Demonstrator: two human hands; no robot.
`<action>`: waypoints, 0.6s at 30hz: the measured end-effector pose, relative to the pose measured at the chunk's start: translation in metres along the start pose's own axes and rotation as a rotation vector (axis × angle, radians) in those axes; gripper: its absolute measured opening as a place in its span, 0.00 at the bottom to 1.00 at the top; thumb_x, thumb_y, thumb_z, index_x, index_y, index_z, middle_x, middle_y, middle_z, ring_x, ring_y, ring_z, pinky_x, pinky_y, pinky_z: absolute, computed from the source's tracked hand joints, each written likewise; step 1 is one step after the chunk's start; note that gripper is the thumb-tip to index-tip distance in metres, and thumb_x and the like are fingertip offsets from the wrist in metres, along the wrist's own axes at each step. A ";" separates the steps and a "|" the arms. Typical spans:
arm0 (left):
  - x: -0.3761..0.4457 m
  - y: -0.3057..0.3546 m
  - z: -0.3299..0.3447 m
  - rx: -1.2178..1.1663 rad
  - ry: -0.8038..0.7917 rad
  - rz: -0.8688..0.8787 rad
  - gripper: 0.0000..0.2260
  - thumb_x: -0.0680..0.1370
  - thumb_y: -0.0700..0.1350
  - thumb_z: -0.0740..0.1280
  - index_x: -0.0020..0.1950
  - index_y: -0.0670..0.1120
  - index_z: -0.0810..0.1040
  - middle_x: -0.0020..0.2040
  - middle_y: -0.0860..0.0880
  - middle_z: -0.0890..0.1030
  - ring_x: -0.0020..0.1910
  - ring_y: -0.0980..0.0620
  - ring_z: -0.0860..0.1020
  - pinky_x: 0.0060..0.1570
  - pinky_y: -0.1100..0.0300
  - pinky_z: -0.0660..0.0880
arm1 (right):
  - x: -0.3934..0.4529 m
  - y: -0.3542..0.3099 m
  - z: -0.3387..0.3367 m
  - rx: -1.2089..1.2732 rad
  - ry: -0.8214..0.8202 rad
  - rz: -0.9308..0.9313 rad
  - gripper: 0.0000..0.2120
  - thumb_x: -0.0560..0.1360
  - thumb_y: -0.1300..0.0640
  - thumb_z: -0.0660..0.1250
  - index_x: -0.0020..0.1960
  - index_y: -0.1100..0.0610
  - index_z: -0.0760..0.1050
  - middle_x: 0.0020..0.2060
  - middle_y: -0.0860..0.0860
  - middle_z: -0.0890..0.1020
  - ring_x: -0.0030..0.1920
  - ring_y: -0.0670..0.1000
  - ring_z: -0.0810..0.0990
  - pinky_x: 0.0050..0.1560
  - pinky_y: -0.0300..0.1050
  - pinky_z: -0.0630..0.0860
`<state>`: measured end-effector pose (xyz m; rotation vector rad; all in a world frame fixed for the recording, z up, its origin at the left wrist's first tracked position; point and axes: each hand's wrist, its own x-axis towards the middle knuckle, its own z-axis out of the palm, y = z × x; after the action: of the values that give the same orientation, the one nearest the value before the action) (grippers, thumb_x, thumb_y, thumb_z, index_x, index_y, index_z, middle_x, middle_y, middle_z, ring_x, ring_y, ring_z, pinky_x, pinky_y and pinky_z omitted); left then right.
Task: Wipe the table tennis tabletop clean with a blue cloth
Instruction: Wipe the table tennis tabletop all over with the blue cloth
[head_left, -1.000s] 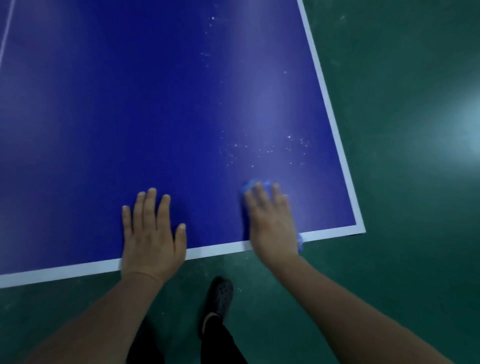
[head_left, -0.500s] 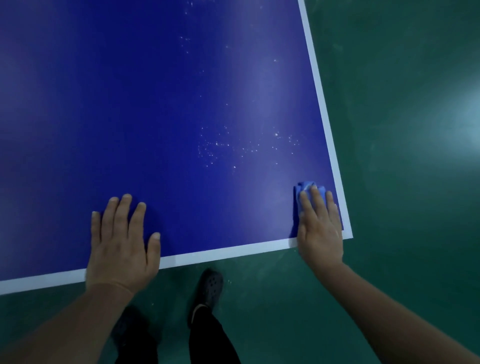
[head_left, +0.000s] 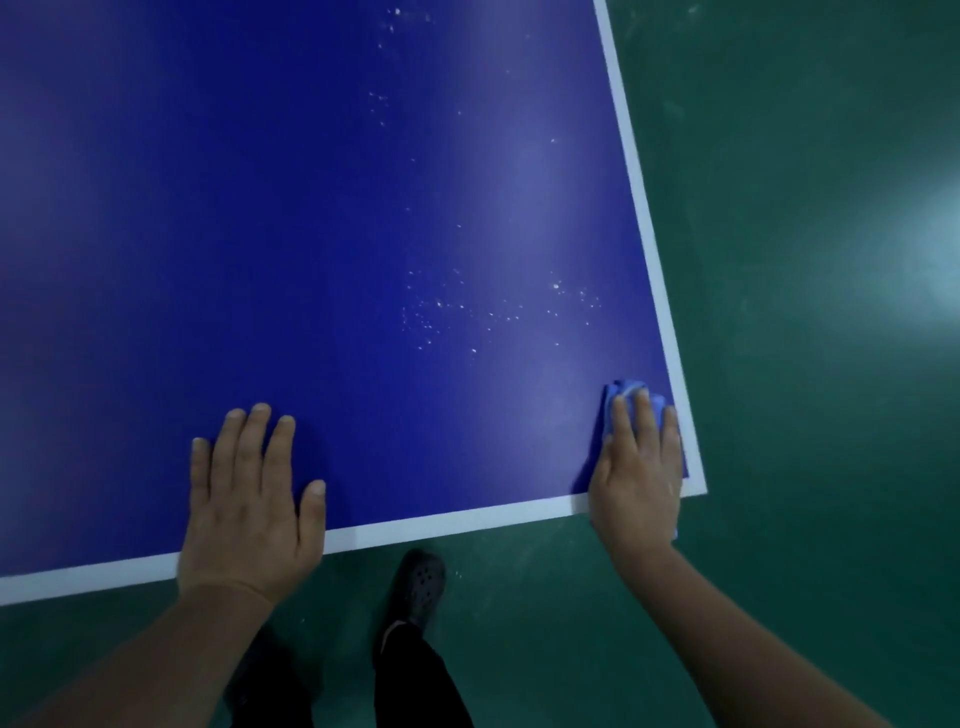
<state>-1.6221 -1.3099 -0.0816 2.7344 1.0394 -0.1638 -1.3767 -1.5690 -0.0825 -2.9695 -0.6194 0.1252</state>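
The dark blue table tennis tabletop (head_left: 311, 234) with a white border fills most of the view. My right hand (head_left: 639, 467) lies flat with straight fingers on a small blue cloth (head_left: 626, 391), pressing it onto the table's near right corner; only the cloth's far edge and a bit by my wrist show. My left hand (head_left: 249, 499) rests flat on the table near its front edge, fingers spread, holding nothing. White specks (head_left: 498, 312) are scattered on the surface beyond the cloth, and more lie farther back.
Green floor (head_left: 805, 312) surrounds the table on the right and in front. My leg in dark trousers and a dark clog (head_left: 418, 590) stands on the floor just below the table's front edge, between my arms.
My right hand has slid the cloth to the right along the front edge, from mid-table to the near right corner. My left hand stays flat on the table.
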 end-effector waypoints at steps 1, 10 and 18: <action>0.000 0.000 0.000 -0.001 0.004 -0.004 0.31 0.80 0.56 0.49 0.76 0.36 0.62 0.78 0.38 0.60 0.79 0.40 0.54 0.78 0.44 0.42 | -0.001 -0.016 0.002 -0.020 -0.016 -0.080 0.27 0.78 0.60 0.54 0.77 0.55 0.65 0.78 0.54 0.64 0.78 0.65 0.56 0.77 0.59 0.57; 0.000 -0.004 0.005 -0.042 0.058 -0.062 0.32 0.80 0.56 0.50 0.77 0.36 0.58 0.79 0.36 0.56 0.79 0.38 0.54 0.77 0.41 0.47 | -0.001 -0.235 0.026 0.037 -0.159 -0.815 0.29 0.77 0.55 0.52 0.79 0.50 0.58 0.79 0.50 0.60 0.79 0.60 0.52 0.78 0.56 0.49; -0.001 -0.004 0.003 -0.045 0.051 0.011 0.29 0.80 0.55 0.50 0.77 0.38 0.62 0.78 0.37 0.59 0.78 0.38 0.55 0.77 0.39 0.46 | 0.165 -0.096 -0.017 -0.156 0.028 -0.373 0.30 0.67 0.61 0.50 0.68 0.57 0.69 0.67 0.56 0.72 0.59 0.63 0.70 0.54 0.59 0.71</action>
<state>-1.6251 -1.3084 -0.0852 2.7161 1.0286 -0.0689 -1.2616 -1.4169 -0.0637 -2.9268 -1.2143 0.0044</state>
